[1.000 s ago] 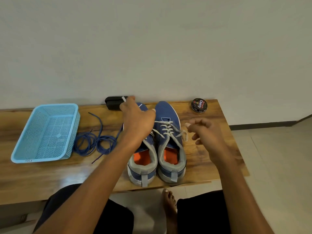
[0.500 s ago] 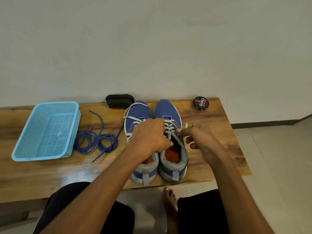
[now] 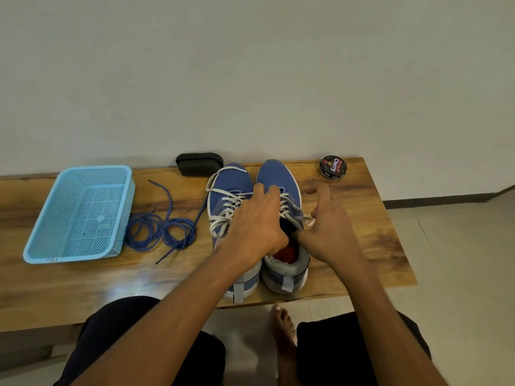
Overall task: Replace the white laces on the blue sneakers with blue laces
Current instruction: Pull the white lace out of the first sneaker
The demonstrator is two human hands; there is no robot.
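Head view: two sneakers (image 3: 237, 188), two hands (image 3: 255, 224).

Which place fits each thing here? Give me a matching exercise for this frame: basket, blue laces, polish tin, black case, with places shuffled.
Things:
1. light blue basket
2. blue laces
3. polish tin
4. black case

Places:
A. back right of the bench
B. behind the left sneaker's toe, by the wall
C. far left on the bench
D. coiled between basket and sneakers

Pairs: 1-C, 2-D, 3-A, 4-B
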